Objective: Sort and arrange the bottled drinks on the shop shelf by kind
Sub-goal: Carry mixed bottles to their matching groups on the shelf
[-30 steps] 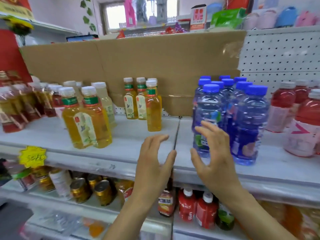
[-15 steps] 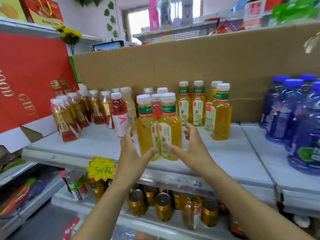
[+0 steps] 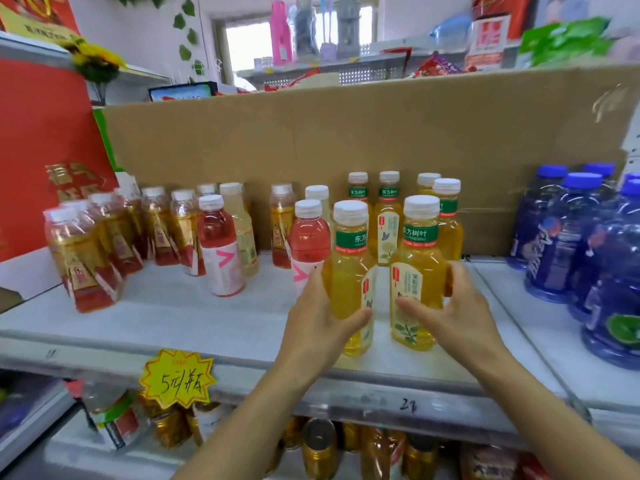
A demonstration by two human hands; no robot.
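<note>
Near bottles (image 3: 349, 282) hold yellow tea under white caps and green neck bands. Left, pink-red drinks (image 3: 221, 251) wear white labels with pink chevrons. Right, blue bottles (image 3: 557, 244) have blue caps. A yellow starburst tag (image 3: 177, 382) bears black writing.

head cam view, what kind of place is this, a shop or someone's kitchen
Most likely a small shop. A white shelf holds rows of same-brand bottled drinks, a starburst price tag is clipped to its edge, and more packaged goods fill the shelves above and below. Both hands grip yellow tea bottles.
</note>
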